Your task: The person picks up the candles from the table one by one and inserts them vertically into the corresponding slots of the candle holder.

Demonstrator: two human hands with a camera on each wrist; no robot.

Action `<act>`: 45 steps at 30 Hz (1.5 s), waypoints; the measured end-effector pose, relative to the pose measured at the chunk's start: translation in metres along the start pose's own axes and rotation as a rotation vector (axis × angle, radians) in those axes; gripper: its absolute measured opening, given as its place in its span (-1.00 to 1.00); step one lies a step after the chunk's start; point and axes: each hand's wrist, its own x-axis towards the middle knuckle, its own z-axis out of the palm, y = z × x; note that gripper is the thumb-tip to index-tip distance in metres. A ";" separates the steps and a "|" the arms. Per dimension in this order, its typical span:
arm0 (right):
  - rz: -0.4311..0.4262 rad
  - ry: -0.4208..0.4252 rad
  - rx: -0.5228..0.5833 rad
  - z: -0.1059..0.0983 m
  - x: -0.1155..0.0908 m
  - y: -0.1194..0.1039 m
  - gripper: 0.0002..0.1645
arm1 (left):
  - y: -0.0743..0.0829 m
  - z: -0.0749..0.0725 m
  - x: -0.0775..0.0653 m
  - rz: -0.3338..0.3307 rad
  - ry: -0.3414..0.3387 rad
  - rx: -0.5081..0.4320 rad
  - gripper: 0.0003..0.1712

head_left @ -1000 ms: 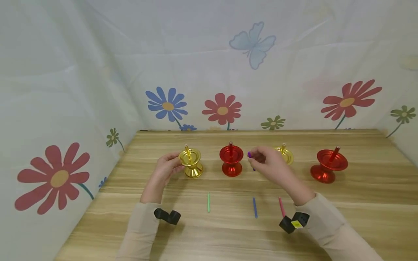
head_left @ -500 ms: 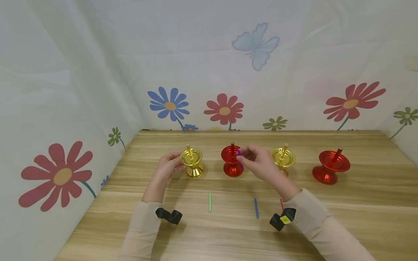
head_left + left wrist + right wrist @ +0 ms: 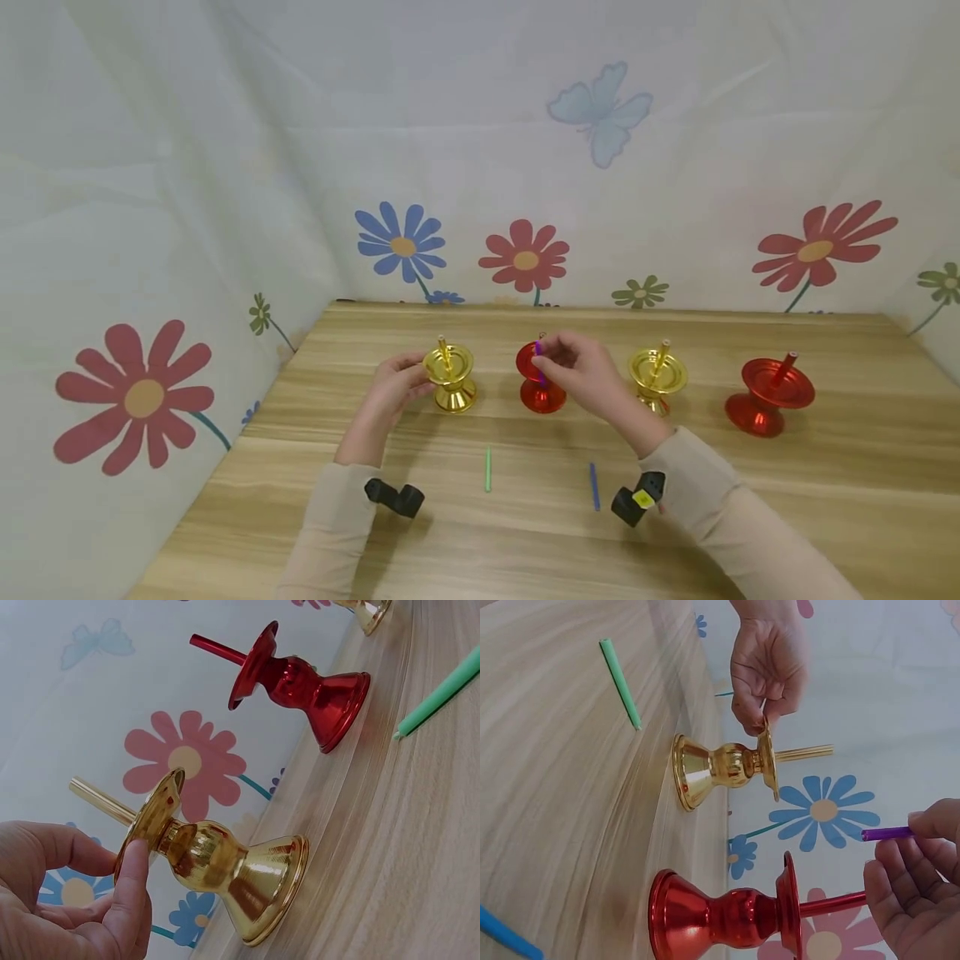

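My left hand (image 3: 392, 390) pinches the dish rim of a gold candlestick (image 3: 202, 855) between thumb and fingers; its base stands on the table. Beside it, to the right, is a red candlestick (image 3: 739, 919) with a thin upright tube. My right hand (image 3: 583, 372) pinches a purple candle (image 3: 886, 833) between thumb and fingers, near this red candlestick. In the right wrist view the candle is apart from the red tube, and part of it is covered by the hand. A green candle (image 3: 488, 470) and a blue candle (image 3: 595, 487) lie on the table.
Another gold candlestick (image 3: 657, 371) stands behind my right wrist, and another red candlestick (image 3: 759, 412) farther right. The wooden table (image 3: 480, 550) ends at the back against a flowered cloth (image 3: 450, 133). Black wrist cameras (image 3: 395, 497) sit on both sleeves.
My right hand has moved left with the purple candle, from beside the second gold candlestick to the red one. The pink candle is now hidden by the right wrist. My left hand stays put.
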 end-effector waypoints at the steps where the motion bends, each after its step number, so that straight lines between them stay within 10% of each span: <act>1: 0.003 -0.002 0.002 0.000 0.001 0.000 -0.81 | 0.000 0.001 0.000 -0.001 0.000 0.002 -0.55; 19: -0.060 -0.046 -0.008 0.012 0.023 -0.011 -0.78 | -0.001 0.005 0.000 0.094 -0.074 -0.050 -0.54; 45: -0.153 -0.081 0.045 0.045 0.058 -0.037 -0.81 | -0.001 -0.003 0.001 -0.007 -0.047 -0.011 -0.51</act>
